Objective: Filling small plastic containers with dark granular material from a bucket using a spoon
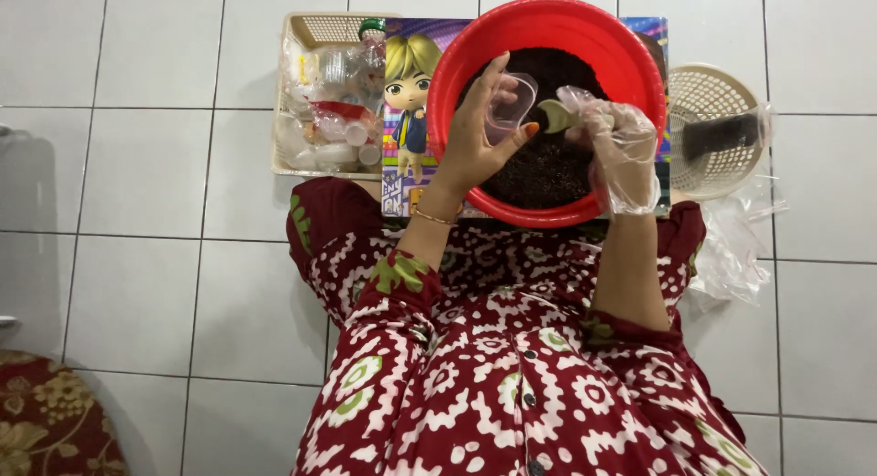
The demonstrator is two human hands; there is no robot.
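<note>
Head view: the left hand [470, 142] pinches a small clear plastic cup [510, 101] in its grip over the red basin [457, 65] of dark soil, the gloved right hand [621, 152] closed on a pale green scoop [555, 117] just beside it, above a colourful cartoon-figure board [406, 111], partly hidden, with a cream basket [315, 28] of clear containers left.

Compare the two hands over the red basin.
The right hand wears a clear plastic glove; the left hand is bare, with a bracelet at the wrist. The right hand holds a pale spoon; the left hand holds a small clear cup. Both are above the dark fill in the basin.
</note>
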